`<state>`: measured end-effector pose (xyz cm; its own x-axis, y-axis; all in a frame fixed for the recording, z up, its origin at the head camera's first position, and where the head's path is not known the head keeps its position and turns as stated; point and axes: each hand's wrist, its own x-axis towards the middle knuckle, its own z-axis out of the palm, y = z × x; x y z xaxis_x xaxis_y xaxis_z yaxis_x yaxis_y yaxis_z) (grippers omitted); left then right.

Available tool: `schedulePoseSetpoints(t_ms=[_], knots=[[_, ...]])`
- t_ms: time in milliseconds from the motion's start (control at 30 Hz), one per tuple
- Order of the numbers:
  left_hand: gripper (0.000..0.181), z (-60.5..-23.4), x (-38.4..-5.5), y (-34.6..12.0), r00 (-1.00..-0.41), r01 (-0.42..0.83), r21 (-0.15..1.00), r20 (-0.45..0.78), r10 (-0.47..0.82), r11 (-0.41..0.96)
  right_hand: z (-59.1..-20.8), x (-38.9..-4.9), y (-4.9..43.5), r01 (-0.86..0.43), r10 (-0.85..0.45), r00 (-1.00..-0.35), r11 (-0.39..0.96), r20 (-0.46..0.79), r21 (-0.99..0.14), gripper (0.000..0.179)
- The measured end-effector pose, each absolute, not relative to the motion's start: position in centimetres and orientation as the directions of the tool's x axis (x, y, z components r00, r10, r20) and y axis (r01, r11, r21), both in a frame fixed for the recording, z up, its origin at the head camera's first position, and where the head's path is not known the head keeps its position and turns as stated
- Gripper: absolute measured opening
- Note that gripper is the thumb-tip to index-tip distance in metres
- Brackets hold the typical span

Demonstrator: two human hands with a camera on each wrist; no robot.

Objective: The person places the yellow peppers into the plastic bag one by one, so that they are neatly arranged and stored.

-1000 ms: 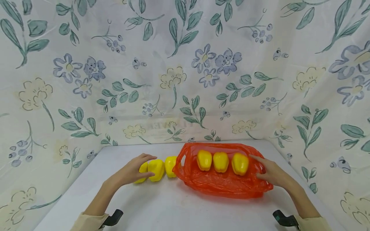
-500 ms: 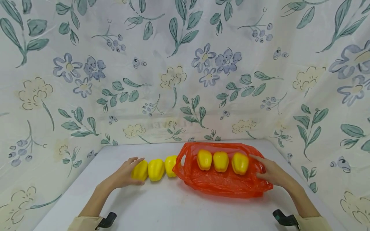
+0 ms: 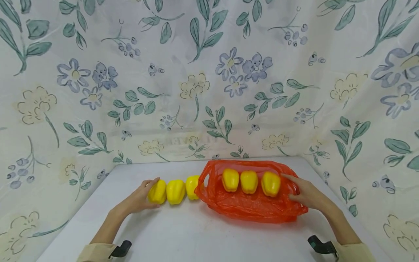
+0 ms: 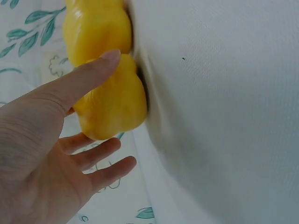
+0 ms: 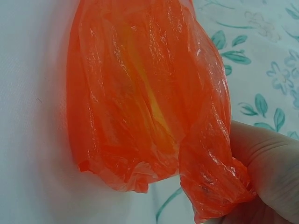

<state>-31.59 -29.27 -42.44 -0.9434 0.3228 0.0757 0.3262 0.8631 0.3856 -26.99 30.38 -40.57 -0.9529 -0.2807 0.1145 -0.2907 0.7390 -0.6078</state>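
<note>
A row of three yellow bell peppers lies left of a red plastic bag [image 3: 252, 209]. My left hand [image 3: 140, 199] holds the leftmost bell pepper [image 3: 158, 191] from its left side. In the left wrist view the thumb [image 4: 88, 77] crosses that pepper, while the three lower fingers extend below it. The middle bell pepper [image 3: 175, 191] stands just beside it. The third bell pepper [image 3: 192, 187] is partly covered by the bag's edge. At the bag's right end, my right hand [image 3: 307, 193] grips the red film; most of its fingers are hidden in the right wrist view.
Three more yellow bell peppers [image 3: 248, 182] sit in a row in the bag's open mouth. The white table [image 3: 196, 240] runs back to a floral cloth [image 3: 209, 91] that hangs behind and along both sides. Dark wrist mounts are strapped at both sleeves.
My left hand has moved left, from beside the middle pepper to around the leftmost one. The right hand and the bag have stayed in place. The head view has shifted slightly.
</note>
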Motion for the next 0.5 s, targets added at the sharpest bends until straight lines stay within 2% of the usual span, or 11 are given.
schedulePoseSetpoints(t_ms=[167,500], knots=[[0.091,-42.61,-31.88,-29.29,-0.942,0.330,0.390,0.075,0.327,0.860,-40.56,-27.01,30.43,-0.297,-0.288,-0.950,0.731,0.116,-0.614,0.069],[0.088,-42.19,-31.98,-28.99,-0.930,0.365,0.375,0.107,0.351,0.852,-40.59,-27.04,30.51,-0.299,-0.285,-0.951,0.742,0.122,-0.600,0.068]])
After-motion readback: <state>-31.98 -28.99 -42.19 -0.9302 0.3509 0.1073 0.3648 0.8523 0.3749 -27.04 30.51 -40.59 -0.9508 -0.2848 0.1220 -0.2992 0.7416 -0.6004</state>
